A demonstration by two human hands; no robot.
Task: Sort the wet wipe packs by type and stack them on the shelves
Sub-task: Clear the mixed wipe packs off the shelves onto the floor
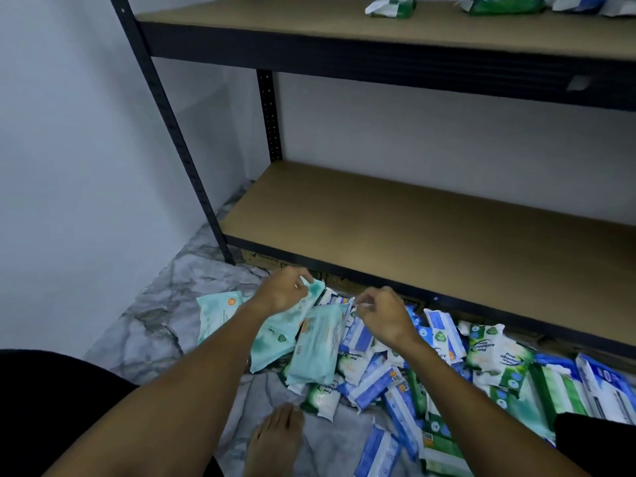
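Note:
A heap of wet wipe packs (447,380) in blue, green and white lies on the floor in front of the shelf unit. My left hand (285,290) grips the top edge of a teal pack (275,335) that hangs down over the heap. My right hand (382,315) pinches the top corner of a second teal pack (315,352), which hangs beside the first. A third teal pack (216,313) lies flat on the floor to the left. On the upper shelf (275,22) sit green packs (392,6) and some white and blue ones at the far right.
The lower shelf board (413,228) is bare wood, just beyond my hands. Black metal uprights (165,108) frame the unit against a grey wall. The floor is grey marble tile (165,321). My bare foot (275,438) rests by the heap's near edge.

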